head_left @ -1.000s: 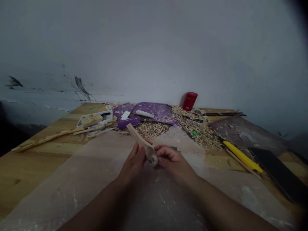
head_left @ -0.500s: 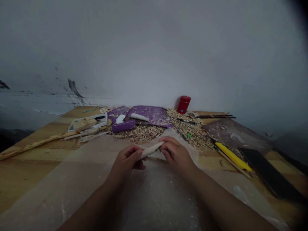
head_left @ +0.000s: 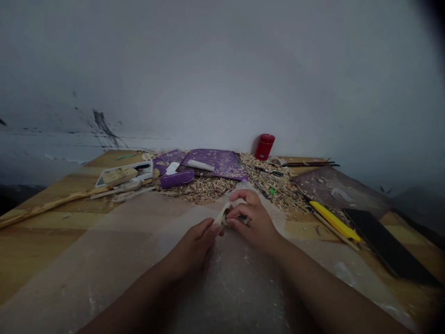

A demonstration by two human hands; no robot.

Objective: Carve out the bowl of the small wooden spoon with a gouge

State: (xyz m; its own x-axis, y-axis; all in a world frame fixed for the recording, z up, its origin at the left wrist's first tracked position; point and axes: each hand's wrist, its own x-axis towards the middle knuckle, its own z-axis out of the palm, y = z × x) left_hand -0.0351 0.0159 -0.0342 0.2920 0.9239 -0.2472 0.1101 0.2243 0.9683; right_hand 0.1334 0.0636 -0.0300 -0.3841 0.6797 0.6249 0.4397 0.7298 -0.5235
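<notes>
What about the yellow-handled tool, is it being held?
No, the yellow-handled tool lies apart while left hand grips, right hand touches the wooden spoon.

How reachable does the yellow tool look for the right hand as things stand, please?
Probably yes: the yellow tool lies uncovered to the right, though the right hand is at the wooden spoon.

No lettering or number can be read, the small mark on the red can (head_left: 265,147) being too blurred.
</notes>
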